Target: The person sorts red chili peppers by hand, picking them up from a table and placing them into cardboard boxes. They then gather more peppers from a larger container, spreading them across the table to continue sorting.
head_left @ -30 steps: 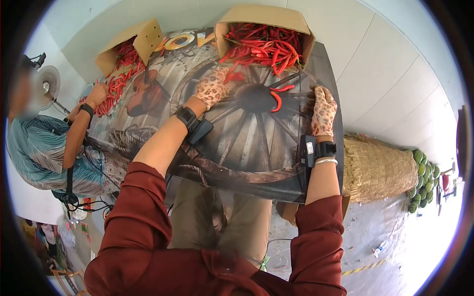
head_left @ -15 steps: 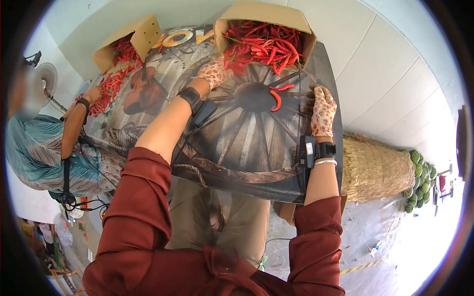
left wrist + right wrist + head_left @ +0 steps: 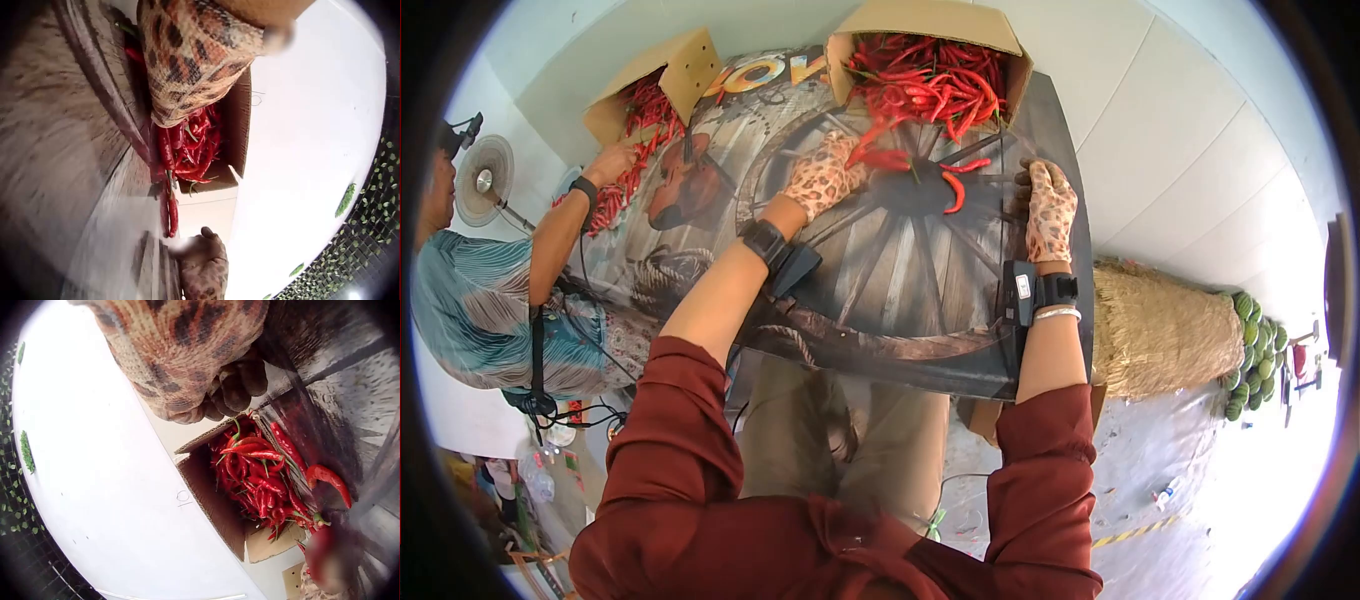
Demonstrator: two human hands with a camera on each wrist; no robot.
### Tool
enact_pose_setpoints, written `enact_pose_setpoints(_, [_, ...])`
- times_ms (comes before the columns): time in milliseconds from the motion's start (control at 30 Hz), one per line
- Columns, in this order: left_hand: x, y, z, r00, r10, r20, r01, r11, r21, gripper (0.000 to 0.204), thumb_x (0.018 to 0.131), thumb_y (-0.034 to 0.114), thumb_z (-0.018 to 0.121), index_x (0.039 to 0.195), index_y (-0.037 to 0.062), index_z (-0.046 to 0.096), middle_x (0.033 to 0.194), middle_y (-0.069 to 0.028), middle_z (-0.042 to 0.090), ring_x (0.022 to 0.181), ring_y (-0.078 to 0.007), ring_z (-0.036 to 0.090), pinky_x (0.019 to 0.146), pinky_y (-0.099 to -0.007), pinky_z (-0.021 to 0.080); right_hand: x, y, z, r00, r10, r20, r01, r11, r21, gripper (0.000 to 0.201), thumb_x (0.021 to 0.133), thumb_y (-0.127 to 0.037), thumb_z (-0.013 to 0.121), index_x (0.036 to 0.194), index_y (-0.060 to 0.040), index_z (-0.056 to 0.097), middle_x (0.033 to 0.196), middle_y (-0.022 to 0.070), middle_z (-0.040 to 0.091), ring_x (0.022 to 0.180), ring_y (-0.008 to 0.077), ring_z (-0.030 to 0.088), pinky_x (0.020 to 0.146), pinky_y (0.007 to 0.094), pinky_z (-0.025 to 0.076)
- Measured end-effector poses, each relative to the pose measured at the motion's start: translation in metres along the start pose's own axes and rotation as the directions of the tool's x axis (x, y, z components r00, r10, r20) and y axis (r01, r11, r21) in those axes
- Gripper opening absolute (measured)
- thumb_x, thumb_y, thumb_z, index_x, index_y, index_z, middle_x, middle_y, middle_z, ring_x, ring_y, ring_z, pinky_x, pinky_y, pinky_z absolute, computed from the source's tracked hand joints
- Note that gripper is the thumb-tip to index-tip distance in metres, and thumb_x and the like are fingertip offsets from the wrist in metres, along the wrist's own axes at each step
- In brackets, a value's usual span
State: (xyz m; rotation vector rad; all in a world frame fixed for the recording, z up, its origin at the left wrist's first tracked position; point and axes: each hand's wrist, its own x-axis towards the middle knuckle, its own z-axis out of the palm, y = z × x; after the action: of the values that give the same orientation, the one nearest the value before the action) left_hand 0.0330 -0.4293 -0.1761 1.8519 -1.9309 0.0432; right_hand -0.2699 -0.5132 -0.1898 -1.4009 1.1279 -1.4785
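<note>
My left hand (image 3: 825, 177), in a leopard-print glove, is over the left part of the printed wheel and holds a red chili pepper (image 3: 887, 159), blurred, its green stem pointing right. Two loose chili peppers (image 3: 954, 192) lie on the wheel's hub between my hands. Behind them a cardboard box (image 3: 930, 22) lies on its side, chili peppers (image 3: 945, 85) spilling from its mouth. By the table's right edge my right hand (image 3: 1052, 212), gloved alike with dark fingertips, has its fingers loosely curled; none of the peppers is in it. In the left wrist view, the left hand's fingertips are hidden.
The printed tabletop (image 3: 880, 270) ends at a wall behind and on the right. To the left, another person (image 3: 490, 300) reaches into chili peppers (image 3: 625, 190) before a second box (image 3: 690, 75). A straw-covered stand (image 3: 1165, 335) and watermelons (image 3: 1255, 360) are off to the right.
My left hand went up to the box's mouth, then came back toward me with a chili pepper. The right hand and the two loose peppers stay in place. The other person's hand shifted slightly.
</note>
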Motion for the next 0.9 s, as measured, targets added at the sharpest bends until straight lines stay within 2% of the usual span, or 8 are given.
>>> enact_pose_setpoints(300, [-0.012,-0.003,0.013,1.0,0.012,0.011,-0.01,0.994,-0.11,0.04,0.086,0.029,0.054,0.118,0.0058,0.053,0.122,-0.0162,0.05,0.114,-0.0306,0.048,0.095,-0.0363,0.039,-0.002,-0.006,0.001,1.0,-0.004,0.002,0.004,0.999,-0.052,0.024,0.087,-0.019,0.057,0.099,0.0004,0.064,0.085,0.007,0.064,0.075,0.014,0.057,0.069,0.0272,0.045])
enact_pose_setpoints(367, [-0.01,-0.003,0.008,1.0,-0.011,0.003,0.011,0.987,-0.162,0.042,0.087,0.028,0.054,0.119,0.0019,0.051,0.12,-0.0174,0.05,0.111,-0.0291,0.049,0.092,-0.0353,0.041,-0.005,-0.011,0.003,1.0,-0.008,-0.011,0.008,1.0,-0.029,0.022,0.091,-0.019,0.053,0.096,-0.0031,0.066,0.075,0.0019,0.06,0.06,0.0093,0.053,0.054,0.0244,0.046])
enact_pose_setpoints(500, [-0.008,-0.007,0.0,0.989,-0.133,0.064,0.146,0.825,-0.546,0.04,0.086,0.019,0.055,0.118,-0.0057,0.05,0.115,-0.0196,0.053,0.103,-0.0283,0.054,0.084,-0.0353,0.044,-0.005,-0.011,0.003,1.0,0.021,0.019,-0.02,1.0,-0.013,0.022,0.09,-0.019,0.052,0.097,-0.0032,0.066,0.076,0.0023,0.061,0.062,0.01,0.053,0.056,0.0255,0.047])
enact_pose_setpoints(600, [-0.012,-0.005,0.009,0.949,0.227,-0.221,-0.271,0.942,-0.197,0.046,0.085,0.014,0.053,0.129,0.0041,0.045,0.12,-0.0151,0.053,0.107,-0.0228,0.053,0.088,-0.0307,0.043,-0.003,-0.009,0.003,0.999,0.028,0.031,-0.028,0.999,-0.022,0.023,0.09,-0.02,0.052,0.098,-0.0033,0.066,0.078,0.0028,0.061,0.063,0.0106,0.054,0.057,0.0259,0.048])
enact_pose_setpoints(633, [-0.01,0.0,0.012,0.949,0.225,-0.221,-0.269,0.943,-0.198,0.046,0.085,0.014,0.053,0.129,0.0041,0.045,0.12,-0.0151,0.053,0.107,-0.0228,0.053,0.088,-0.0307,0.043,-0.003,-0.008,0.003,0.999,0.029,0.033,-0.029,0.999,-0.023,0.023,0.09,-0.02,0.052,0.098,-0.0033,0.066,0.078,0.0028,0.061,0.063,0.0106,0.054,0.057,0.0259,0.048])
enact_pose_setpoints(700, [-0.006,0.019,0.012,0.97,0.211,0.117,-0.148,0.903,-0.404,0.05,0.085,0.022,0.053,0.133,0.0137,0.043,0.133,-0.0133,0.044,0.124,-0.0272,0.042,0.103,-0.0338,0.035,-0.002,-0.007,0.003,1.0,0.011,-0.01,-0.011,0.997,-0.079,0.025,0.088,-0.02,0.055,0.1,-0.0004,0.064,0.088,0.0099,0.064,0.078,0.0155,0.057,0.071,0.0272,0.045])
enact_pose_setpoints(767, [-0.01,0.032,0.013,0.958,0.285,0.004,-0.278,0.936,-0.214,0.054,0.084,0.014,0.051,0.136,0.0124,0.039,0.133,-0.0137,0.045,0.123,-0.0288,0.042,0.103,-0.0344,0.034,-0.002,-0.007,0.001,1.0,0.018,0.015,-0.017,0.997,-0.082,0.026,0.088,-0.02,0.055,0.1,0.0,0.064,0.09,0.0102,0.064,0.08,0.0159,0.057,0.073,0.0272,0.045])
enact_pose_setpoints(900, [-0.01,0.038,0.01,0.947,0.29,0.135,-0.266,0.948,-0.176,0.055,0.083,0.017,0.052,0.136,0.0132,0.038,0.136,-0.0113,0.042,0.127,-0.0287,0.038,0.104,-0.0346,0.034,0.001,-0.003,0.002,1.0,0.003,0.016,-0.001,0.995,-0.096,0.027,0.088,-0.02,0.054,0.101,0.0012,0.064,0.091,0.01,0.065,0.081,0.0165,0.057,0.075,0.0273,0.045])
